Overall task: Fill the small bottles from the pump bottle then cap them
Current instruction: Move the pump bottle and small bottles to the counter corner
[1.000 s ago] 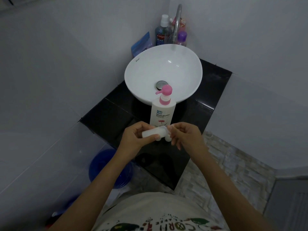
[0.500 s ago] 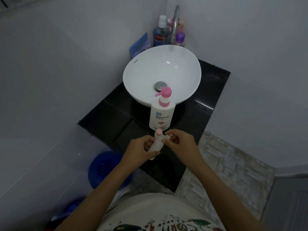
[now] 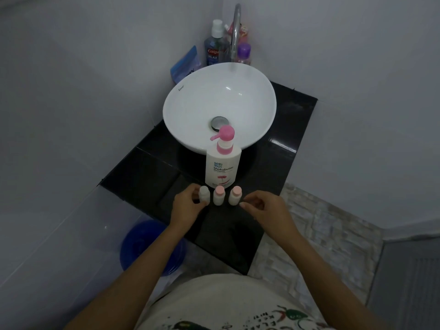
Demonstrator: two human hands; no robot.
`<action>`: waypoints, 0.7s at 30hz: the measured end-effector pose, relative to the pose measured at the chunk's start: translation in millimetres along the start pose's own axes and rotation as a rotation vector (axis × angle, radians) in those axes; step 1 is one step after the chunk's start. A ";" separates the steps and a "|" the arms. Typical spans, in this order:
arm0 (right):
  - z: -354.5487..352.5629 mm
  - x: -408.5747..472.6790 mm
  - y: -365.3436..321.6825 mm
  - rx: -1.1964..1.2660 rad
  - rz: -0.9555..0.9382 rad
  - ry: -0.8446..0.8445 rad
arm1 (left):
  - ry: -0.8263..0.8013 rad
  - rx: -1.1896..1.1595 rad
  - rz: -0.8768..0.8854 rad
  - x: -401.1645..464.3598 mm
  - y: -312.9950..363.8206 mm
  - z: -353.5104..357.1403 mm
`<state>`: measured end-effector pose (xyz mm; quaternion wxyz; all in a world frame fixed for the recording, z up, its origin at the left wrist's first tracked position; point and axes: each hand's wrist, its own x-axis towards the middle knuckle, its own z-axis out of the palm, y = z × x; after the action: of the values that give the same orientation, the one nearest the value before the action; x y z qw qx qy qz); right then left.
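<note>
Now left hand (image 3: 188,206) curled around leftmost small bottle (image 3: 204,193), right hand (image 3: 266,208) loosely cupped nearby.

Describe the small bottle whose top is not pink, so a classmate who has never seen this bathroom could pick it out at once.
Find the white basin on the black counter; the pump bottle stands just in front of it. Three small bottles line up before that, nearest the person. The one wanted is the leftmost bottle, beside the left hand: its top is white, while the middle bottle and the right bottle have pink caps.
</note>
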<state>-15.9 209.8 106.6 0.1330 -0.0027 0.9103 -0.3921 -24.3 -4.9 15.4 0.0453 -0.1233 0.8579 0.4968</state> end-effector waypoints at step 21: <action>-11.9 96.1 -9.2 0.138 -0.124 -0.087 | -0.049 -0.139 0.179 39.6 58.1 -43.8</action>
<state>-112.4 201.4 97.9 0.1475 -0.0669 0.8727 -0.4607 -75.5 -21.6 78.3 0.0132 -0.0368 0.8276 0.5600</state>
